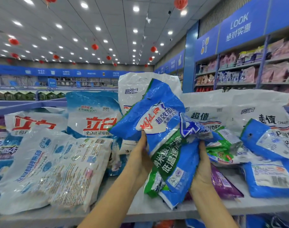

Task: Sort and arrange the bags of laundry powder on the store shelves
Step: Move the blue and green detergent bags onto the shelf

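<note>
1. Blue-and-green plastic is filling the middle of the view: a blue-and-green bag of laundry powder (165,129) is hanging tilted in the air above the grey shelf top (148,206), clear of it and in front of the standing bags.
2. The left hand (140,155) is gripping the bag's lower left edge from below, with its fingers tucked out of sight behind the plastic.
3. The right hand (201,163) is clutching the crumpled right side of the same bag, palm turned towards the camera and fingertips buried in the folds.
4. Two white bags with red lettering (92,116) are standing side by side at the back left, and a large white bag (55,168) is lying flat in front of them, printed back facing up.
5. A tall white bag (137,86) is standing just behind the held one, and more white bags (206,112) are leaning along the back right.
6. To the right, a crumpled green-and-blue bag (226,145) is lying on the shelf top beside a flat blue bag (270,178) that is showing its barcode, and a purple bag (222,183) is poking out behind the right wrist.
7. Wall shelves (249,71) with pink packs are running along the right under a blue sign (239,25), and red lanterns (94,46) are hanging from the ceiling.
</note>
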